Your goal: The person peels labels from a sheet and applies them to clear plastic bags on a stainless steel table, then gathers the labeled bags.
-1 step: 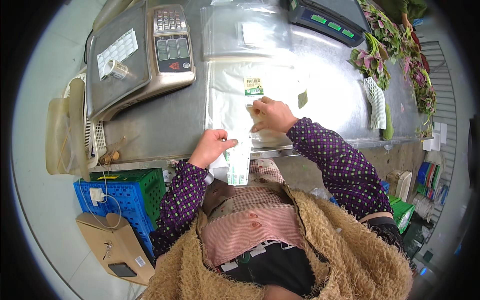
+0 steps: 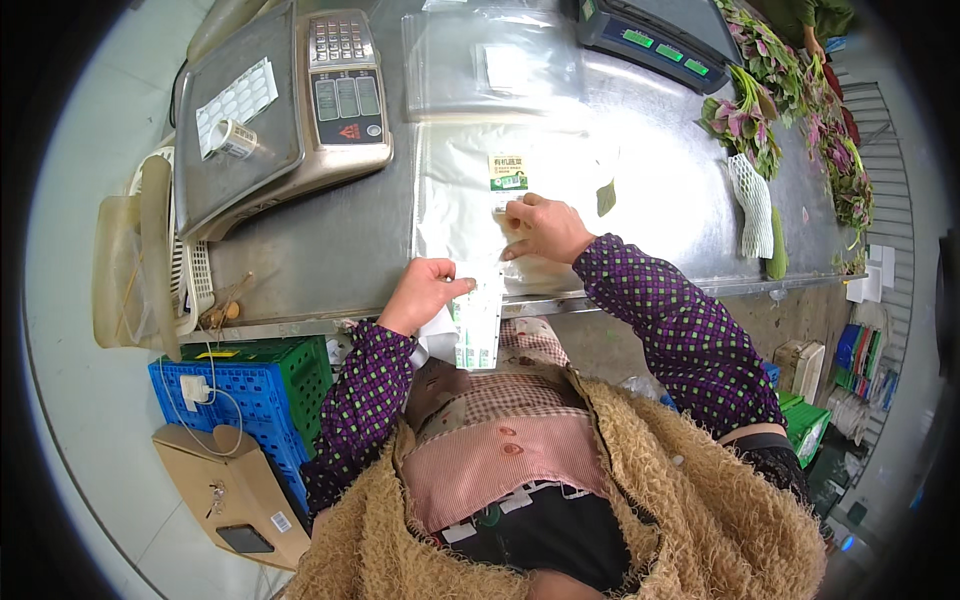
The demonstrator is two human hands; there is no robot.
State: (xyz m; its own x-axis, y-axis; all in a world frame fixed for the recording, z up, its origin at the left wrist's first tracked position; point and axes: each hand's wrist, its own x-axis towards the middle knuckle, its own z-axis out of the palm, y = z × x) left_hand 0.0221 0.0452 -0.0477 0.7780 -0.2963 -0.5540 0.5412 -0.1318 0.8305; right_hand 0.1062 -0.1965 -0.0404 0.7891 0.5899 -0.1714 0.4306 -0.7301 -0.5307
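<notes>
My left hand [image 2: 428, 297] pinches a strip of green-and-white labels [image 2: 478, 330] that hangs past the table's front edge. White backing paper shows beside the strip, under that hand. A clear plastic bag [image 2: 455, 180] lies flat on the metal table, and a green-and-cream label [image 2: 508, 172] lies on it. At the label's lower end rest the bent fingertips of my right hand [image 2: 548, 230]; its thumb is apart from them, lower on the bag. What lies beneath those fingers is hidden.
On the left stands a scale [image 2: 345, 130] with a label sheet and small roll on its pan. Another scale [image 2: 655, 45] is at the back. Leafy bundles [image 2: 745, 130], a white foam net [image 2: 750, 205] and a loose leaf [image 2: 606, 198] are on the right. More clear bags [image 2: 440, 65] lie behind.
</notes>
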